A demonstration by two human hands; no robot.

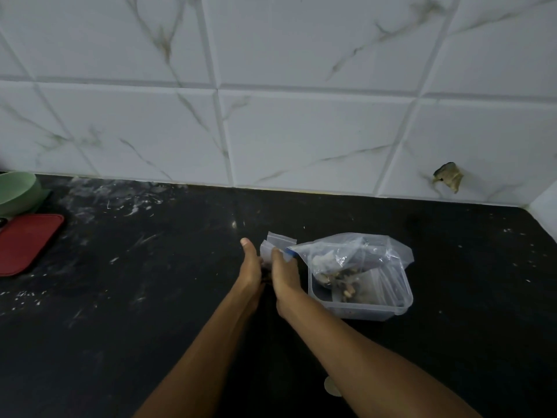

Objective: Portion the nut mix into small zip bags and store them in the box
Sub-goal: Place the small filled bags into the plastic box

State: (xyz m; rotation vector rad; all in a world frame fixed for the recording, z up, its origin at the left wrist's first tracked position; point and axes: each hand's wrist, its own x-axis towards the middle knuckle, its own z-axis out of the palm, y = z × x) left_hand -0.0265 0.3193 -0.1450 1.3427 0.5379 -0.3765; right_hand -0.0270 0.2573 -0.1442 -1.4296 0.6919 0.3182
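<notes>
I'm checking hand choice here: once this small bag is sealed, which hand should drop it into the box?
Probably the right hand: it lies beside the clear box, while the left hand is farther away. Both hold the small zip bag.

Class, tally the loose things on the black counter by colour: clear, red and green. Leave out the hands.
Clear: 3, the small clear zip bag in both hands, the large clear plastic bag of nut mix, the clear plastic box
Red: 1, flat red lid
Green: 1, pale green bowl
Total: 5
</notes>
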